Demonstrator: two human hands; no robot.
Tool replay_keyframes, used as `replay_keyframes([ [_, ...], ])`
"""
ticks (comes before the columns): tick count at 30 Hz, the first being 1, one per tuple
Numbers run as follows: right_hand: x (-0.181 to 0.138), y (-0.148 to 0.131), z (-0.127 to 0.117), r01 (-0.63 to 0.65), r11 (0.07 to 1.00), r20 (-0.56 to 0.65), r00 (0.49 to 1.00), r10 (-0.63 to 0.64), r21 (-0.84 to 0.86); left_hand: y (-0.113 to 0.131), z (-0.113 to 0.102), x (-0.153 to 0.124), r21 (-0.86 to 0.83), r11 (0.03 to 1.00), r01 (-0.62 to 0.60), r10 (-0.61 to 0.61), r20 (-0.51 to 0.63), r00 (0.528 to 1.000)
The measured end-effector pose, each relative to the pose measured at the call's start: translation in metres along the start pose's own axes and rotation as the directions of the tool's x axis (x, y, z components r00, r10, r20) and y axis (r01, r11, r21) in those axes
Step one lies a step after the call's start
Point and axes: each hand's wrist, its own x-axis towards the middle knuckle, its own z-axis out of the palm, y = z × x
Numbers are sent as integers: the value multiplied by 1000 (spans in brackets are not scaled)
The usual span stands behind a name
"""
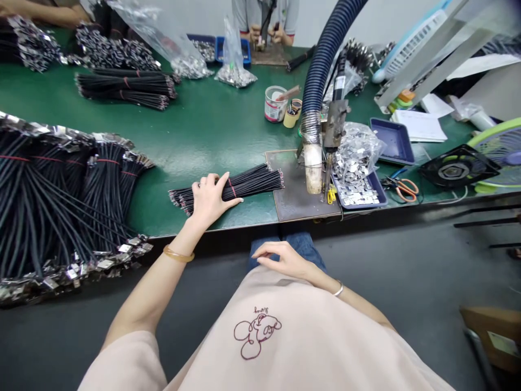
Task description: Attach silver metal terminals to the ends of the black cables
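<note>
My left hand (210,199) lies on a bundle of black cables (250,183) tied with a red band, fingers spread flat over it on the green table (203,130). Down at my lap, my right hand (285,259) rests on my beige shirt with relaxed, slightly curled fingers and nothing in them. The bundle's right end lies on a dark metal plate (295,198).
A big heap of black cables with metal ends (61,201) fills the left. A blue hose and nozzle (321,81) stand over the plate beside a blue tray of metal clips (360,191). Scissors (402,187), fans and another person's hands (266,33) are farther off.
</note>
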Motion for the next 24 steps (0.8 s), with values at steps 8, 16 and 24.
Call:
replay_keyframes([
  [8, 19, -6, 22, 47, 995, 24, 999, -49, 83, 20, 8, -19, -20, 990, -143, 140, -88, 986],
  [16, 17, -10, 28, -52, 970, -8, 998, 56, 238, 25, 10, -1, 21, 993, -118, 119, -22, 993],
  [24, 42, -12, 9, 3, 755, -310, 913, 265, 656, 28, -30, -63, -271, 955, -117, 70, -178, 982],
])
